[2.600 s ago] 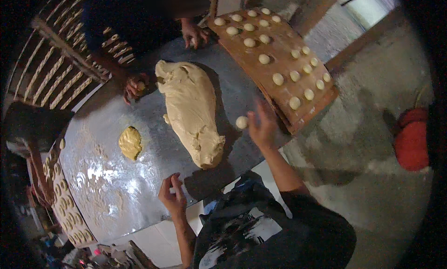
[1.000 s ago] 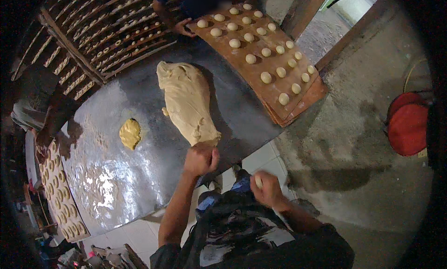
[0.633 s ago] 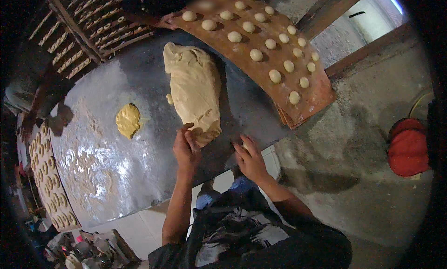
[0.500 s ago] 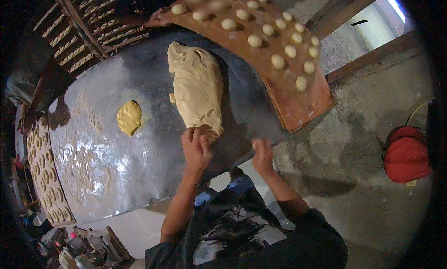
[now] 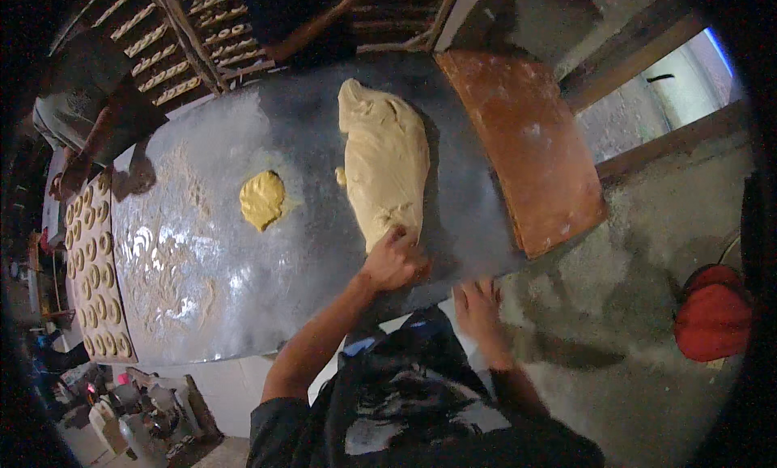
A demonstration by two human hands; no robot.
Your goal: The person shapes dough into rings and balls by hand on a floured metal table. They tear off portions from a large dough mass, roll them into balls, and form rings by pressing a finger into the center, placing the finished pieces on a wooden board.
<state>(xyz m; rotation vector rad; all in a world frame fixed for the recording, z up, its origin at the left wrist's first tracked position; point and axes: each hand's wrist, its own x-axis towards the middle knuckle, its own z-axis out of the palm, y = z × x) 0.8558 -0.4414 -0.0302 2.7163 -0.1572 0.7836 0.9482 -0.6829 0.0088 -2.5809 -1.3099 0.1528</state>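
Note:
A long mound of pale dough (image 5: 387, 156) lies on the dark, smooth worktable (image 5: 312, 282). At its near end my left hand (image 5: 394, 261) is closed, its fingertips pressed into the dough and pinching it. My right hand (image 5: 479, 310) is at the table's near edge, to the right of the dough and apart from it. Its fingers are stretched forward and slightly blurred; whatever is under the palm is hidden. A small yellow lump (image 5: 263, 199), soft and shiny, sits left of the dough.
Orange-brown boards (image 5: 538, 152) lie at the table's right end. On the left end a tray (image 5: 95, 265) bears several ring-shaped dough pieces. Two co-workers stand beyond, one co-worker's arm (image 5: 312, 35) at the far side. Racks (image 5: 174, 63) of rings stand behind; a red object (image 5: 714, 314) is at right.
The board of dough balls at the top right has left the view, baring the boards beneath. My left hand has moved onto the dough's end. My right hand's fingers have stretched out. The view has shifted.

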